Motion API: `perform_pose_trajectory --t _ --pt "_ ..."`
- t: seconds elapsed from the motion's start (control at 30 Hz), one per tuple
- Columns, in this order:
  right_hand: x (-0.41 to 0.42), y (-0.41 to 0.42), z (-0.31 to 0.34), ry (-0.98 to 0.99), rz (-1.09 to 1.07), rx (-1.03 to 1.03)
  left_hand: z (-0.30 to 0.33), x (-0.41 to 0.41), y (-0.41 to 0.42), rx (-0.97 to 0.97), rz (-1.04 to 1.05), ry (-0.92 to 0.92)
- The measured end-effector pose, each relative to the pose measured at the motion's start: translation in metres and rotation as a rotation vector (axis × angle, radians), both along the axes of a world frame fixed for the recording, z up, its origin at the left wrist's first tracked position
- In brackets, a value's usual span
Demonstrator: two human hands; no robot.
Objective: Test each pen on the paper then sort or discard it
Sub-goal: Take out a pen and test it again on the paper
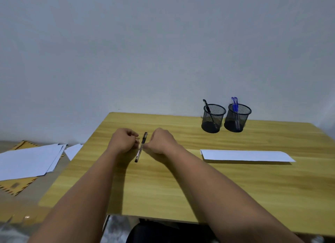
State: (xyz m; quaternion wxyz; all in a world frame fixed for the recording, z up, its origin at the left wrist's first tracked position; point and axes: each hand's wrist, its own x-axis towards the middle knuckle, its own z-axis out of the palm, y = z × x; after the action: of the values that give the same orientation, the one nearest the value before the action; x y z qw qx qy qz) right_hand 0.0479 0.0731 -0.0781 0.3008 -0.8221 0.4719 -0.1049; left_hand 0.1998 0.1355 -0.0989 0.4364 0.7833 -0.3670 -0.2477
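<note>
A black pen (141, 147) lies lengthwise over the wooden table (181, 188), between my two hands. My left hand (123, 140) has its fingers curled against the pen's left side. From the right, my right hand (162, 141) pinches the pen near its middle. A folded white paper (248, 155) lies flat to the right of my hands. At the back right stand two black mesh cups: the left cup (213, 120) holds one black pen (206, 105), the right cup (237, 120) holds two blue pens (234, 103).
A pile of loose white sheets (30, 161) lies on a lower surface left of the table, over a wooden laser-cut panel (16, 187). A plain wall stands right behind the table's far edge. A dark seat (163, 233) shows below the front edge.
</note>
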Motion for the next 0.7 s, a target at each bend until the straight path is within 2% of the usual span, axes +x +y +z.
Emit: perform_pose_trajectory --t 0.23,0.43,0.53,0.7 --pt "0.007 0.008 -0.01 0.05 -0.045 -0.055 -0.008 -0.002 -0.006 -0.051 -0.105 -0.091" --pt "0.007 0.005 -0.007 0.071 -0.058 -0.033 -0.005 -0.007 -0.011 -0.076 -0.105 -0.042" --pt "0.002 0.003 -0.005 0.143 -0.049 -0.079 -0.004 -0.011 -0.011 -0.103 -0.096 -0.015" --pt "-0.017 -0.008 -0.001 0.13 -0.037 -0.108 -0.004 -0.016 -0.009 -0.044 -0.169 -0.324"
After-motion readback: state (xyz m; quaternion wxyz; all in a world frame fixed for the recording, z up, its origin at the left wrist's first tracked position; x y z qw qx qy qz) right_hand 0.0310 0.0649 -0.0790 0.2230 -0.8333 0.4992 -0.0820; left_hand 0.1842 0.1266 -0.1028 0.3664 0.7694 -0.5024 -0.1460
